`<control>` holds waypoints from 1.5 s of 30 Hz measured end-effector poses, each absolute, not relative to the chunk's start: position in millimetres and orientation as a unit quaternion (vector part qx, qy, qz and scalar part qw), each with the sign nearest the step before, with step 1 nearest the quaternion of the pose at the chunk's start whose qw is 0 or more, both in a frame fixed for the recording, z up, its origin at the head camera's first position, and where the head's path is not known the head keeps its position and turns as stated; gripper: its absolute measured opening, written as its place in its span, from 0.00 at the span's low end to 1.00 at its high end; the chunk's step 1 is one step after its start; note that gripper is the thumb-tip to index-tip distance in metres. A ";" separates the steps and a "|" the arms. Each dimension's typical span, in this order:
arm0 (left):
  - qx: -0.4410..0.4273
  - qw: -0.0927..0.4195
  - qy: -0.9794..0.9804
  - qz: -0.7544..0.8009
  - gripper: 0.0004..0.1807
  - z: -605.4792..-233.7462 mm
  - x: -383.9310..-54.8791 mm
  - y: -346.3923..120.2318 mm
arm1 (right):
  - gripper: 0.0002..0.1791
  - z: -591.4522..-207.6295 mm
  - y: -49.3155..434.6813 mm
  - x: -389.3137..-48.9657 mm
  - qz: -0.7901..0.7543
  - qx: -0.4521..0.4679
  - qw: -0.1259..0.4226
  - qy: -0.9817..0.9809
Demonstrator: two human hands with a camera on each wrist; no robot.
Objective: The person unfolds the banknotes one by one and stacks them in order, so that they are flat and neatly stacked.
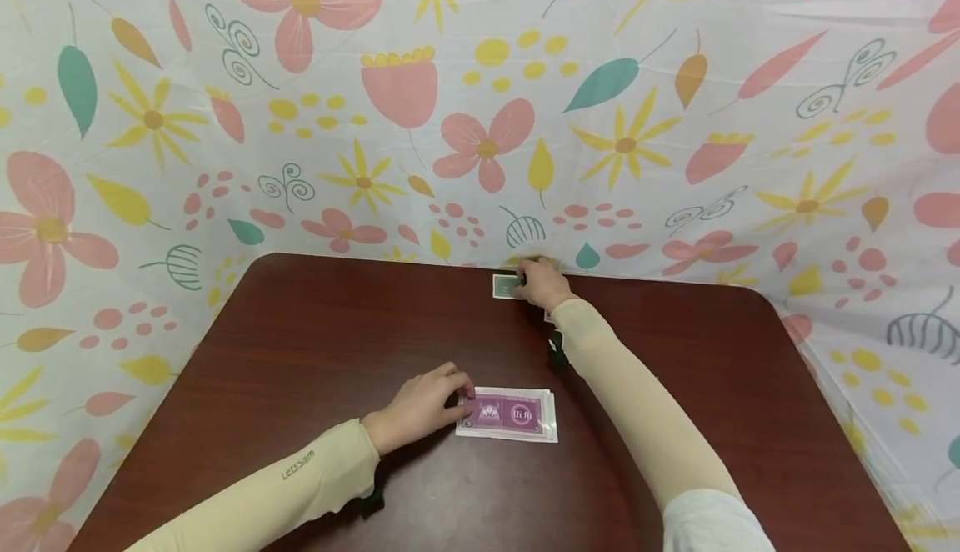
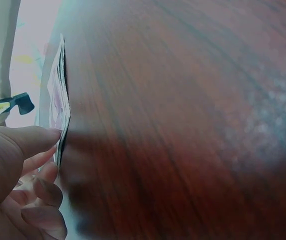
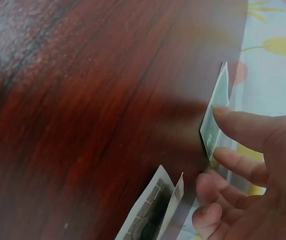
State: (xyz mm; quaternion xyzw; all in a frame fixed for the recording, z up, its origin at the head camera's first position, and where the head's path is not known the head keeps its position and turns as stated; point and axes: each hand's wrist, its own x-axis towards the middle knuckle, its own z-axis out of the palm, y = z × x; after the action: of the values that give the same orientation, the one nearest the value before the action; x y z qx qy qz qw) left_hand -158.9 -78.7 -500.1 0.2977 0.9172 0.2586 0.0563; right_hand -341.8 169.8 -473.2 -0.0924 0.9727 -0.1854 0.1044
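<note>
Near the middle of the table, my left hand (image 1: 423, 406) pinches the left end of a small stack of purple banknotes (image 1: 517, 415) with white borders. In the left wrist view, the thumb lies on top of the stack (image 2: 59, 105), with the fingers at its edge. At the far table edge, my right hand (image 1: 546, 283) touches a green banknote (image 1: 504, 287) that lies flat. Its thumb and index finger rest on the note (image 3: 217, 125), apart from each other. A folded, dark-printed note (image 3: 150, 207) lies beside that hand, largely covered by the arm in the head view.
The dark red-brown wooden table (image 1: 315, 352) has rounded far corners. A white cloth (image 1: 480, 102) with flowers and leaves hangs right behind its far edge. A black strap piece (image 1: 556, 348) is on the right wrist.
</note>
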 end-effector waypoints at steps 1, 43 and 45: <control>0.298 0.056 0.917 0.258 0.07 -499.9 -158.8 -78.7 | 0.25 -472.0 169.9 -340.9 -0.186 -0.091 0.110 0.972; 0.311 0.019 0.915 0.257 0.05 -502.1 -153.6 -79.3 | 0.08 -456.3 195.0 -269.6 -0.354 -0.126 0.090 0.922; 0.311 0.016 0.914 0.259 0.05 -502.7 -153.0 -79.5 | 0.08 -457.4 197.2 -263.5 -0.359 -0.127 0.092 0.920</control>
State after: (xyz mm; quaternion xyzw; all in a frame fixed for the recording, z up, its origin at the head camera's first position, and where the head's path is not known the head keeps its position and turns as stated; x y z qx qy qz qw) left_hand -153.0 -79.5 -502.7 0.3111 0.9141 0.2594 0.0159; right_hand -263.5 197.2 -457.4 -0.1270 0.9203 -0.3585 0.0915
